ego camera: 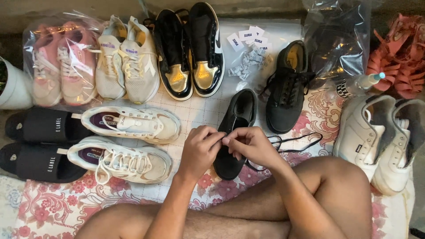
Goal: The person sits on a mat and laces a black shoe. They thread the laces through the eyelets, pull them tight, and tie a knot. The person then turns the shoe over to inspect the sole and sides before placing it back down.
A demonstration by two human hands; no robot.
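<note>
**One head camera, looking straight down**

A single view, worn on the head, faces steeply down over the person's crossed legs at the lower frame edge. It sits close; shoes on the floral cloth (pixel 53 208) fill the frame edge to edge.

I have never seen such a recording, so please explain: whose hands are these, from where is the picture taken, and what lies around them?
There is no machine here. A person sits cross-legged and wears a camera on the head, so this single picture looks down at their own two bare hands.

The left hand and right hand meet over a black shoe. The fingers pinch something small at its opening, seemingly the black lace, which trails to the right.

Everything rests on a flowered cloth. The matching black shoe lies behind. Around are white sneakers, black-and-gold high shoes, pink shoes in a clear bag, black slippers, more white shoes, and small paper tags.
</note>
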